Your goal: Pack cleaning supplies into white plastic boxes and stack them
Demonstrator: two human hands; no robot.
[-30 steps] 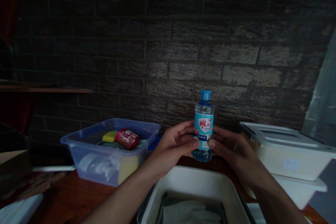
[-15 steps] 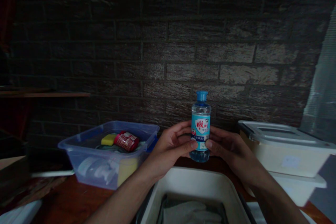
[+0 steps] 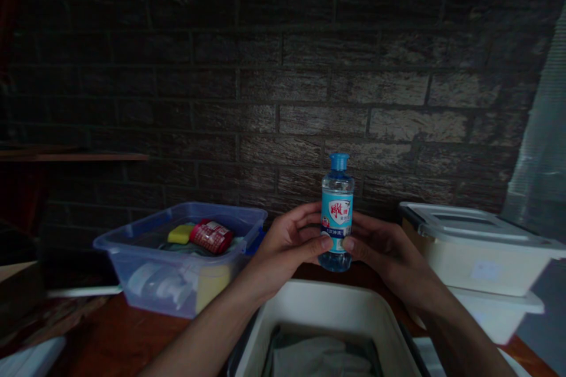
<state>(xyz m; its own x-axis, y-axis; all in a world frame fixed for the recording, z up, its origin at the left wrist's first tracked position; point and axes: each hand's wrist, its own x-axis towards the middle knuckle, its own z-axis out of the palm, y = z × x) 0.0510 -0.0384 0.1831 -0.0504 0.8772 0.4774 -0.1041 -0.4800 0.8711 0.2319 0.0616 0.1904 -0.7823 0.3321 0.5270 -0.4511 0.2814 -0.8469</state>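
Observation:
A clear bottle of dish soap [image 3: 337,212] with a blue cap and a light-blue label stands upright in the air between my two hands. My left hand [image 3: 296,235] grips it from the left, thumb on the front of the label and fingers behind. From the other side my right hand [image 3: 382,241] holds it the same way, its thumb near the label's lower right edge. Below the bottle is an open white bin [image 3: 327,294] with folded grey cloth [image 3: 325,356] inside.
To the left, a clear bluish plastic box [image 3: 177,256] holds a yellow sponge [image 3: 180,234], a red package [image 3: 211,236] and a pump bottle. Two stacked white lidded boxes [image 3: 486,268] stand at right. A dark brick wall [image 3: 283,82] rises behind the wooden table [image 3: 128,336].
Both hands keep their hold on the bottle, which stays almost still. The whole view has shifted very slightly.

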